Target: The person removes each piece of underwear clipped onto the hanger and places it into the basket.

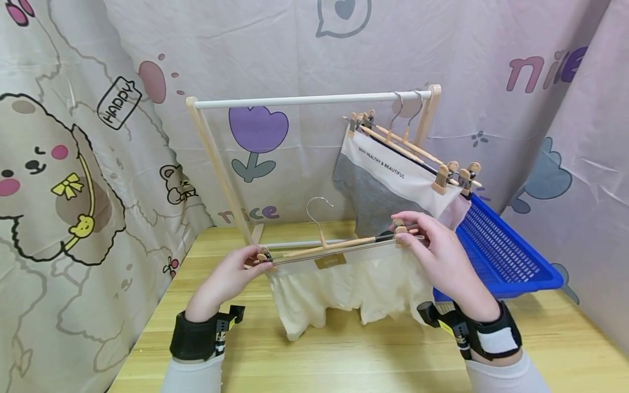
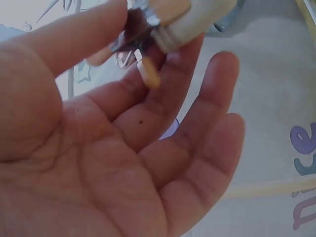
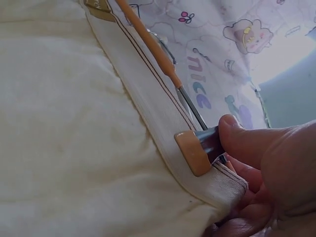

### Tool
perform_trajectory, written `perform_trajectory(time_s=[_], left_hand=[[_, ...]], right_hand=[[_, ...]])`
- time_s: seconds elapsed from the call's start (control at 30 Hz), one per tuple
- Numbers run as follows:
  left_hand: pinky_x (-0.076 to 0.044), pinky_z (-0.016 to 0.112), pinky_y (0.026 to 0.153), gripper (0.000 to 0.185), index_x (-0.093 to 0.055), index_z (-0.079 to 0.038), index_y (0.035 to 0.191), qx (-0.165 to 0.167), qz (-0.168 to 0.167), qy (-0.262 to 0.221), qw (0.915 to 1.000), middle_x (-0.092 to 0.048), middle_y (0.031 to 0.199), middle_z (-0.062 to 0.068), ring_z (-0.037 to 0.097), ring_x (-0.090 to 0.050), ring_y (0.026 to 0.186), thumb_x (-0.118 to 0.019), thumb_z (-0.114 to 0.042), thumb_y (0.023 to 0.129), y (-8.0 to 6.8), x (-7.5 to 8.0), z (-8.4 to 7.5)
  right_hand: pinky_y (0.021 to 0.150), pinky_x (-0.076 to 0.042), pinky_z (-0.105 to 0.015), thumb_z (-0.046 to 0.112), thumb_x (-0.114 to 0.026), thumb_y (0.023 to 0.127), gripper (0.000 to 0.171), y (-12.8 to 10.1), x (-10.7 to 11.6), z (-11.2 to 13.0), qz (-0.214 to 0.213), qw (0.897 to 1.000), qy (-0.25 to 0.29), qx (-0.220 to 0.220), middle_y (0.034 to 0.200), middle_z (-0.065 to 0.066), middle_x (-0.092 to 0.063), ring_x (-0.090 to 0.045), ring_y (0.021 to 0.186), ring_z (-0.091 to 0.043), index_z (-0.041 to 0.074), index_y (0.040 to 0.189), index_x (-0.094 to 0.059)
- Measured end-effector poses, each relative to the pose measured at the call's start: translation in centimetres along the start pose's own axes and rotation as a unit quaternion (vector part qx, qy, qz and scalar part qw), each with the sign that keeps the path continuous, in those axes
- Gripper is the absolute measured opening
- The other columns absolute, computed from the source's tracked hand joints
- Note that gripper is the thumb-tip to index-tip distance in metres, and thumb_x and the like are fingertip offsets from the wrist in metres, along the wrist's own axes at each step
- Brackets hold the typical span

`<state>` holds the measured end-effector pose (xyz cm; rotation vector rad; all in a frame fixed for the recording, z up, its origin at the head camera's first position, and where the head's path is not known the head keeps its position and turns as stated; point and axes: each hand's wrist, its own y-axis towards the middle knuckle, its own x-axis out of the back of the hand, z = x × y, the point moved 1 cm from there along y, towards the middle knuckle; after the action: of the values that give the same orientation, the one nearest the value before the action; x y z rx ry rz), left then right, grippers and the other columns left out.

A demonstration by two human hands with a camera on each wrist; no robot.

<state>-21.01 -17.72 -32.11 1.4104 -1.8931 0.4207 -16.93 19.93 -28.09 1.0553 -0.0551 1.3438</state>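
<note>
A wooden clip hanger (image 1: 321, 246) with a metal hook is held between both hands above the table. From it hang cream underpants (image 1: 339, 284) with a small gold-brown label on the waistband. My left hand (image 1: 231, 275) pinches the left clip (image 2: 143, 24) between thumb and fingers, its other fingers loosely bent. At the other end my right hand (image 1: 437, 254) pinches the right clip (image 3: 193, 153), thumb on its metal part. That clip bites on the waistband near its end. The left clip is blurred in the left wrist view, at the waistband's other end.
Behind stands a drying rack (image 1: 314, 100) with a white bar and wooden posts. Two hangers at its right carry grey-and-white underpants (image 1: 373, 191) and a pinkish pair (image 1: 459, 210). A blue basket (image 1: 511, 251) stands at the right on the wooden table (image 1: 344, 360).
</note>
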Motion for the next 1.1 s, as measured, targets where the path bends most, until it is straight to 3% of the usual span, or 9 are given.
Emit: perform_trajectory(time_s=[0.23, 0.43, 0.63, 0.77, 0.87, 0.93, 1.0, 1.1], left_hand=[[-0.052, 0.034, 0.078, 0.015, -0.066, -0.005, 0.107, 0.004, 0.004, 0.017, 0.9998, -0.070, 0.099, 0.007, 0.022, -0.065, 0.095, -0.068, -0.019, 0.100, 0.2, -0.4, 0.1], [-0.052, 0.037, 0.078, 0.017, -0.067, -0.007, 0.105, 0.036, 0.000, 0.041, 0.9985, -0.069, 0.100, 0.007, 0.023, -0.065, 0.095, -0.068, -0.023, 0.101, 0.3, -0.8, -0.2], [-0.051, 0.054, 0.098, 0.041, -0.066, 0.001, 0.121, 0.069, -0.045, 0.100, 0.9916, -0.067, 0.122, 0.019, 0.038, -0.063, 0.115, -0.069, -0.034, 0.100, 0.0, -1.6, -1.6], [-0.030, 0.064, 0.117, 0.061, -0.057, 0.004, 0.136, 0.074, -0.090, 0.121, 0.9858, -0.060, 0.137, 0.024, 0.045, -0.051, 0.133, -0.071, -0.042, 0.097, 0.3, -2.9, -2.6], [-0.009, 0.069, 0.122, 0.069, -0.054, 0.002, 0.140, 0.048, -0.128, 0.119, 0.9834, -0.056, 0.143, 0.023, 0.046, -0.042, 0.141, -0.072, -0.045, 0.094, 0.6, -4.0, -3.3], [-0.002, 0.070, 0.122, 0.070, -0.054, 0.002, 0.140, 0.013, -0.148, 0.113, 0.9824, -0.056, 0.143, 0.022, 0.044, -0.041, 0.143, -0.074, -0.045, 0.092, 0.7, -4.8, -3.9], [-0.007, 0.069, 0.123, 0.068, -0.056, 0.002, 0.137, -0.030, -0.164, 0.112, 0.9796, -0.059, 0.140, 0.021, 0.043, -0.045, 0.140, -0.076, -0.043, 0.090, 0.7, -5.6, -4.3], [-0.026, 0.062, 0.121, 0.064, -0.059, 0.001, 0.135, -0.075, -0.168, 0.098, 0.9780, -0.062, 0.136, 0.018, 0.039, -0.052, 0.134, -0.078, -0.039, 0.089, 0.5, -6.5, -4.9]], right_hand=[[0.070, -0.050, -0.013, 0.003, -0.063, 0.101, 0.027, 0.0, -0.2, 0.2, -0.008, 1.000, -0.006, 0.014, 0.106, -0.010, -0.074, -0.060, 0.089, 0.007, 0.005, 0.127, -0.066], [0.072, -0.050, -0.010, 0.000, -0.065, 0.099, 0.028, -0.1, -0.4, 0.4, -0.018, 0.999, -0.016, 0.034, 0.108, -0.009, -0.074, -0.061, 0.092, 0.006, 0.006, 0.126, -0.066], [0.074, -0.048, -0.008, -0.002, -0.067, 0.097, 0.029, -0.1, -0.7, 0.6, -0.032, 0.998, -0.023, 0.055, 0.109, -0.007, -0.073, -0.062, 0.093, 0.001, 0.007, 0.124, -0.067], [0.075, -0.048, -0.007, -0.003, -0.067, 0.096, 0.029, -0.2, -0.9, 0.6, -0.033, 0.997, -0.023, 0.064, 0.109, -0.007, -0.073, -0.063, 0.093, -0.001, 0.007, 0.124, -0.068], [0.076, -0.048, -0.008, -0.003, -0.068, 0.096, 0.030, -0.2, -1.0, 0.7, -0.033, 0.997, -0.024, 0.069, 0.110, -0.006, -0.073, -0.065, 0.094, -0.004, 0.007, 0.124, -0.068], [0.076, -0.049, -0.008, -0.004, -0.068, 0.095, 0.031, -0.3, -1.1, 0.7, -0.033, 0.996, -0.028, 0.075, 0.110, -0.006, -0.072, -0.066, 0.094, -0.007, 0.008, 0.124, -0.067], [0.076, -0.049, -0.008, -0.005, -0.069, 0.094, 0.033, -0.4, -1.3, 0.7, -0.033, 0.995, -0.031, 0.083, 0.110, -0.005, -0.072, -0.067, 0.093, -0.010, 0.008, 0.123, -0.067], [0.077, -0.049, -0.008, -0.008, -0.071, 0.091, 0.035, -0.5, -1.8, 0.8, -0.030, 0.994, -0.030, 0.102, 0.109, -0.006, -0.072, -0.067, 0.093, -0.011, 0.007, 0.123, -0.067]])
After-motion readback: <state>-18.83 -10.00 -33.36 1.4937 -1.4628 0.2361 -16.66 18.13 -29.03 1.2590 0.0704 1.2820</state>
